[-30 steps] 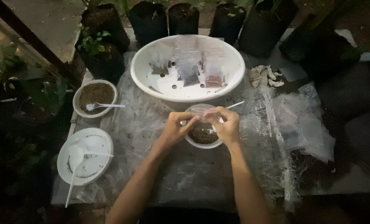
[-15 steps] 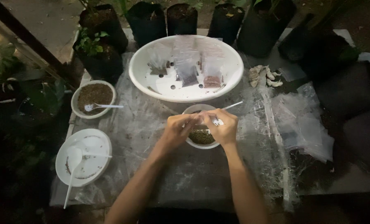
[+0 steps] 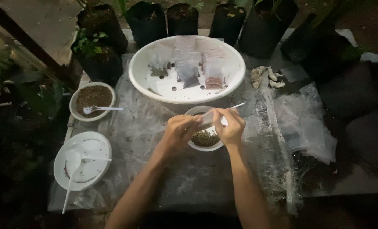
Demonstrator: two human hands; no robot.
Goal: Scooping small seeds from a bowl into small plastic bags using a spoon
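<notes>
Both my hands meet over a small white bowl [image 3: 196, 146] of greenish-brown seeds in the middle of the table. My left hand [image 3: 178, 132] pinches a small clear plastic bag [image 3: 206, 119] just above the bowl. My right hand [image 3: 230, 127] grips the other side of the bag together with a thin white spoon handle [image 3: 238, 105], which sticks out to the upper right. The fingers hide the spoon's head and the bag's mouth.
A big white basin [image 3: 155, 87] behind the bowl holds three small filled bags. At left stand a bowl of brown seeds with a spoon [image 3: 92, 101] and a white plate with a spoon [image 3: 85, 167]. Black grow bags [image 3: 182, 17] line the back. Empty clear bags [image 3: 307, 125] lie at right.
My hands stay over the small bowl, fingers shifting slightly on the bag. The view has tilted a little.
</notes>
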